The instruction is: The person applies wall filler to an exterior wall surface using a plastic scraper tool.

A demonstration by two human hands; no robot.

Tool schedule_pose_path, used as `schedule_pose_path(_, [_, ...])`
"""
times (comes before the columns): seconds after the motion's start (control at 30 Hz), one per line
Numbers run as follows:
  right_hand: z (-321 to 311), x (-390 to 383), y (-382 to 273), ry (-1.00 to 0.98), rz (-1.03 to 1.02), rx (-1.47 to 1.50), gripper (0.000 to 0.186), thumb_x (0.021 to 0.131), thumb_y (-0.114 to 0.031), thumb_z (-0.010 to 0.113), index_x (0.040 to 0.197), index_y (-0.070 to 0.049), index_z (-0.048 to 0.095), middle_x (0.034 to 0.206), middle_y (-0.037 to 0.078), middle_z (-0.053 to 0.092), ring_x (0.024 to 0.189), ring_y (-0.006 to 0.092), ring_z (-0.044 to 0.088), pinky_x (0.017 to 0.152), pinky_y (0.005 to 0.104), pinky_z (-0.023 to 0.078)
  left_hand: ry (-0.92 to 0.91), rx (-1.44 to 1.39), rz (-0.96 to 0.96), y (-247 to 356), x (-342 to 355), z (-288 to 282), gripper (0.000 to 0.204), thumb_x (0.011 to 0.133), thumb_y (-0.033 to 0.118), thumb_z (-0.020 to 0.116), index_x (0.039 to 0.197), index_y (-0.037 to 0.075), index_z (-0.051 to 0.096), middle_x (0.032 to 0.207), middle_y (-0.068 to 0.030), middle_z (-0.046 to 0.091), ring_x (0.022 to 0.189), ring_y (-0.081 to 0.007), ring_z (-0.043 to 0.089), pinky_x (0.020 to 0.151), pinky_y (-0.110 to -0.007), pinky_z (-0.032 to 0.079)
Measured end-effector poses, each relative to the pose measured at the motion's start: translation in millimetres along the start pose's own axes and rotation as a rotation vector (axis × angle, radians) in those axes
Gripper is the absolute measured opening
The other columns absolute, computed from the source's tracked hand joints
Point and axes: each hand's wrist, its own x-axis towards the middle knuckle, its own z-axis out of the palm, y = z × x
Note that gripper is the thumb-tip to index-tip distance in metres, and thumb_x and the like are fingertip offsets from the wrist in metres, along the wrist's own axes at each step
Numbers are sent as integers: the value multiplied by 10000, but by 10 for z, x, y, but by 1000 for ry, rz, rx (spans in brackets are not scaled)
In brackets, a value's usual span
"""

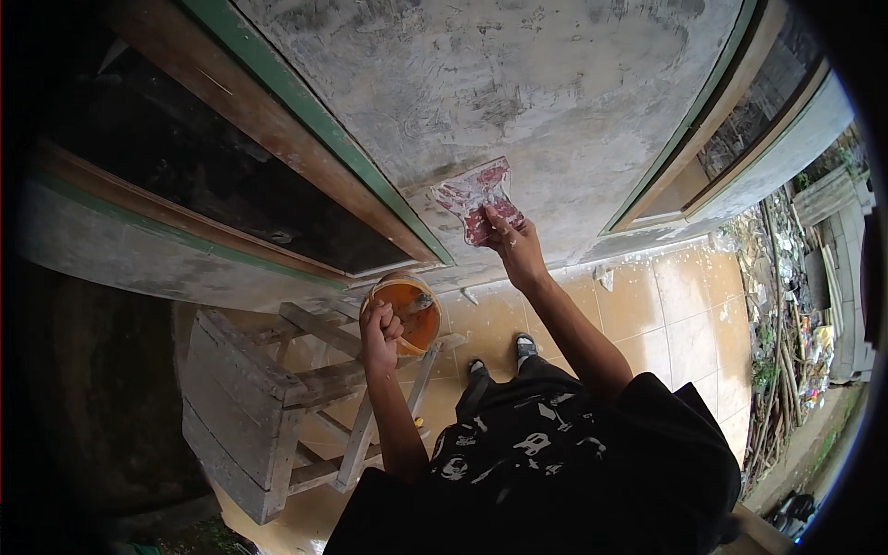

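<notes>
A red flat spreader (474, 196), smeared with whitish paste, is pinched in the right hand (514, 242). The grip is closed on its near, right-hand part, thumb on the face turned up and fingers mostly hidden behind; the rest of the spreader reaches out past the fingertips to the far left, its broad edge outermost. Just beyond is a patchy grey wall (555, 102); whether the spreader touches it, I cannot tell.

To the left and nearer, an orange bucket (418, 324) tilts its open mouth into view, with a greyish lump (422, 303) inside at the far right. The left hand (379, 326) is curled closed at its left rim; whether on the rim itself or a handle is unclear. Below and left of the bucket stands a worn wooden trestle (236, 407).

Farther left, a dark window (213, 157) sits in a brown and green frame; another window (740, 120) is at the far right. Tan tiles (638, 314) cover the floor under the person's sandals (525, 346), and sticks (782, 388) lie along the right.
</notes>
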Motion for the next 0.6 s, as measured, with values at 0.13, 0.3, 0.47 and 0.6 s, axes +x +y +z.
schedule_pose_path(0.13, [-65, -41, 279, 108, 86, 29, 223, 916, -206, 585, 948, 10, 635, 863, 100, 675, 750, 163, 656, 689, 308, 536, -23, -13, -35, 36, 31, 52, 302, 871, 62, 532, 682, 164, 319, 552, 75, 209, 427, -32, 169, 419, -231, 149])
schedule_pose_path(0.3, [65, 37, 261, 64, -6, -50, 236, 929, -203, 566, 979, 19, 629, 857, 104, 673, 757, 177, 659, 697, 313, 536, -112, 1, -49, 66, 74, -74, 238, 886, 82, 504, 718, 143, 346, 558, 62, 221, 420, -36, 187, 406, -224, 173])
schedule_pose_path(0.47, [334, 61, 165, -11, -207, -226, 282, 934, -227, 562, 951, 39, 655, 833, 98, 682, 727, 168, 653, 711, 313, 526, -106, 5, -68, 85, 94, -100, 238, 883, 74, 500, 716, 146, 347, 558, 62, 214, 417, -36, 186, 403, -221, 172])
schedule_pose_path(0.6, [326, 283, 256, -21, -192, -179, 292, 931, -240, 570, 949, 38, 654, 825, 100, 685, 736, 166, 652, 726, 308, 517, -114, 13, -78, 105, 134, -85, 244, 876, 67, 502, 714, 151, 339, 556, 61, 216, 412, -38, 183, 398, -221, 171])
